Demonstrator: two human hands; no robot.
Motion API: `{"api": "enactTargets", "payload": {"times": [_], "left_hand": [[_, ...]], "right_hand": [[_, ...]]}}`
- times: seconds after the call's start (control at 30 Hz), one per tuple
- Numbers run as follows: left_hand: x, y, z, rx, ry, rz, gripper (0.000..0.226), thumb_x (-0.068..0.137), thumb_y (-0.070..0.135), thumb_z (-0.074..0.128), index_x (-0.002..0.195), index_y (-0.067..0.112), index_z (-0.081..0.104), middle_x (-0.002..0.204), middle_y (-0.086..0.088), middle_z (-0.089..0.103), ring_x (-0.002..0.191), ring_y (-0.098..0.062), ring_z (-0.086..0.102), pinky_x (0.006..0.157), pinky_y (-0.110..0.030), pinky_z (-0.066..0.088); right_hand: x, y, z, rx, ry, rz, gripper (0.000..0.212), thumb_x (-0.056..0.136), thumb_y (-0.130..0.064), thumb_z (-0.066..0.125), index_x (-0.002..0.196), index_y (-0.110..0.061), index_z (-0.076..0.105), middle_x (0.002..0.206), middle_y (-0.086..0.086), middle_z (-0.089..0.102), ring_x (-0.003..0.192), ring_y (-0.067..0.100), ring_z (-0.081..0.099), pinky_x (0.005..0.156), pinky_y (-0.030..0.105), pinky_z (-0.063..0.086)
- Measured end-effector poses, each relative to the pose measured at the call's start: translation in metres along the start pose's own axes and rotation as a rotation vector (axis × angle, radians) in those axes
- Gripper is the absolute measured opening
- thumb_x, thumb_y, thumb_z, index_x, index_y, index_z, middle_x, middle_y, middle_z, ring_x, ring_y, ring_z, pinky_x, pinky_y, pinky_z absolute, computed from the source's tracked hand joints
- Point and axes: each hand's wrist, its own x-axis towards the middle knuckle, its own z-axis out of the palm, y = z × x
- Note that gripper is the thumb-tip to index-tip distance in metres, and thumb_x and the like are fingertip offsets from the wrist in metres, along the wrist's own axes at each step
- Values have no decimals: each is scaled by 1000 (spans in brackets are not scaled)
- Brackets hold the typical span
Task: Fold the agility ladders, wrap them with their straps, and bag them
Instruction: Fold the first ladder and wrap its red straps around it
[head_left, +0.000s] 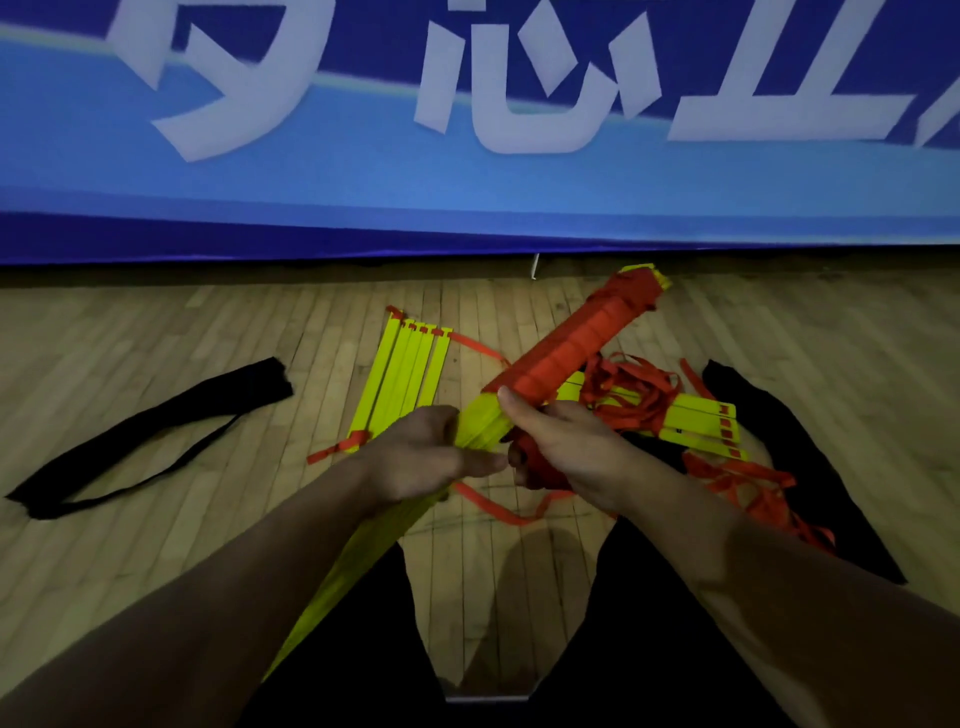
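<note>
Bundle of yellow rungs (566, 348) held mid-scene, long axis running near-left to far-right, far half wound in red strap (576, 332). Left hand (426, 457) curled round bare near end, steadying. Right hand (566, 447) gripping strap wad at wrap's near edge, nearer next turn. Left black bag (150, 431) well apart on floor (156, 545). Loose ladders behind.
</note>
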Motion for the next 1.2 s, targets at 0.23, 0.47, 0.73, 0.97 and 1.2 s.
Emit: {"api": "enactTargets", "payload": {"times": [0.23,0.47,0.73,0.97,1.2], "left_hand": [[6,-1,20,905,421,-25,61,89,53,60,132,20,31,117,-8,59,105,-33,63,69,-37,42],[-2,-6,3,581,107,162,64,82,68,58,127,28,38,108,0,63,93,-17,60,75,-33,51],[-4,-7,-13,-2,-155,-49,12,91,14,66,101,15,58,88,-7,65,77,-22,67,63,-33,54],[-1,-27,14,862,55,126,80,88,56,60,146,16,22,130,-11,36,111,-29,54,90,-35,49],[-8,-20,-16,-117,-114,-89,48,86,60,62,122,29,55,109,1,70,98,-20,69,86,-38,56]], "right_hand": [[6,-4,19,-14,95,111,59,86,-70,56,84,-12,62,61,5,61,52,19,59,51,26,46],[-1,10,14,213,104,73,36,89,-46,69,90,-10,69,62,5,59,49,14,56,45,24,45],[3,6,11,108,-8,12,50,87,-55,66,95,-6,69,66,12,64,56,24,63,55,30,50],[0,7,22,154,52,193,49,82,-62,68,83,-12,66,62,10,60,52,24,59,52,28,45],[-4,12,18,278,8,110,34,92,-39,65,76,-9,62,56,4,54,47,15,51,45,22,41]]}}
